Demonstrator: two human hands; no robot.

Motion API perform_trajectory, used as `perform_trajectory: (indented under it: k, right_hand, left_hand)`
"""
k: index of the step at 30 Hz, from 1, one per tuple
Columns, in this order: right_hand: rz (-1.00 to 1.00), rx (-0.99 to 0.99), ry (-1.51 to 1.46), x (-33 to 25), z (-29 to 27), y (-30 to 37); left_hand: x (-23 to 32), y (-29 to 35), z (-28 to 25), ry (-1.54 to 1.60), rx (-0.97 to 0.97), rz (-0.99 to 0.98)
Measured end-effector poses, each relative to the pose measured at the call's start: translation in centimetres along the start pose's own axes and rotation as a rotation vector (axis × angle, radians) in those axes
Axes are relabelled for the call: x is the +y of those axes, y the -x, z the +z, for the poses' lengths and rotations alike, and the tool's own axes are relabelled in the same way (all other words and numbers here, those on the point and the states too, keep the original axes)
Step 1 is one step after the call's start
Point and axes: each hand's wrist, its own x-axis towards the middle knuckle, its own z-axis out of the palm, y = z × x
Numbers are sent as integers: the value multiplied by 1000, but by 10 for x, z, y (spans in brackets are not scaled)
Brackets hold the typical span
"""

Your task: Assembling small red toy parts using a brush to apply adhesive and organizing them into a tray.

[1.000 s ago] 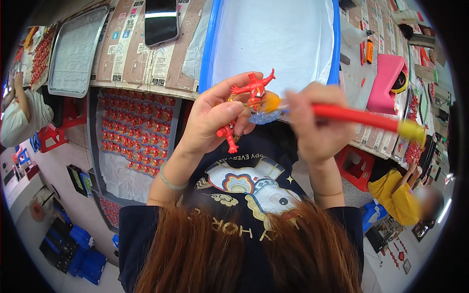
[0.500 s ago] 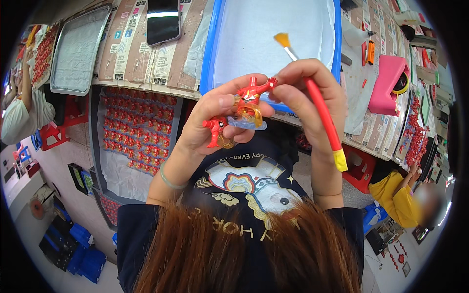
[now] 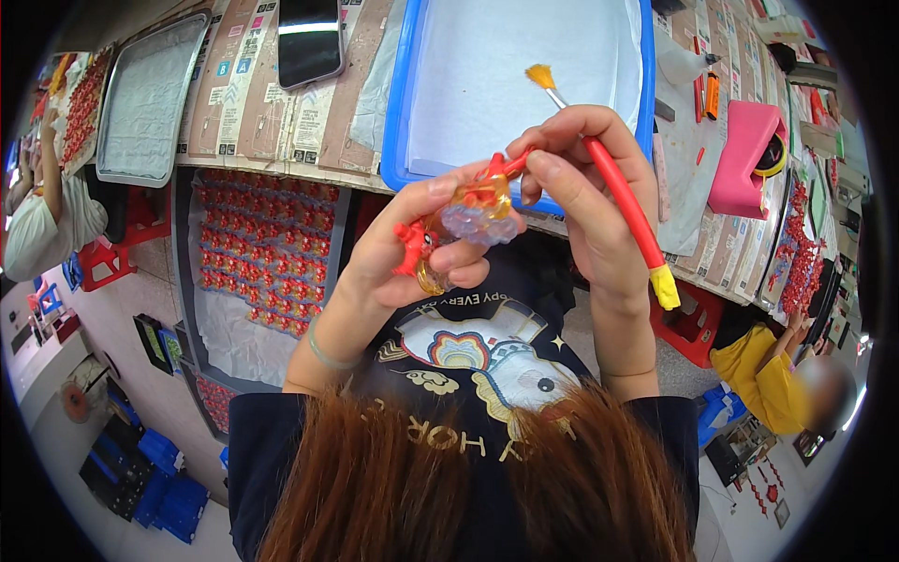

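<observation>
Left hand holds toy figure; right hand grips paintbrush.

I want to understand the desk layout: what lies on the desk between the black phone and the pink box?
In the head view, a blue tray lined with white paper lies between the phone and the pink box.

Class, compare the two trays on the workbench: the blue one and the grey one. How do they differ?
The blue tray is deep-walled and bright blue, lined with a white sheet; the grey tray is shallow, dull grey and holds a crinkled grey lining. The blue tray lies just behind the hands, the grey tray far off to the left. Both are rectangular and hold no figures.
</observation>
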Motion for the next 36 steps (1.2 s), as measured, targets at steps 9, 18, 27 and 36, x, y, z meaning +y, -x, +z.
perform_trajectory:
  k: [9,18,27,36]
  right_hand:
    - [86,149,-333,0,3,8]
    - [64,157,-223,-1,4,13]
    - [113,57,-244,-3,0,17]
    - [125,-14,-114,-6,-2,21]
  left_hand:
    - [-6,-8,10,-1616,227,747]
    - [-12,-3,21,-1368,316,608]
    - [-6,-3,18,-1770,284,823]
    - [2,1,24,-1945,122,803]
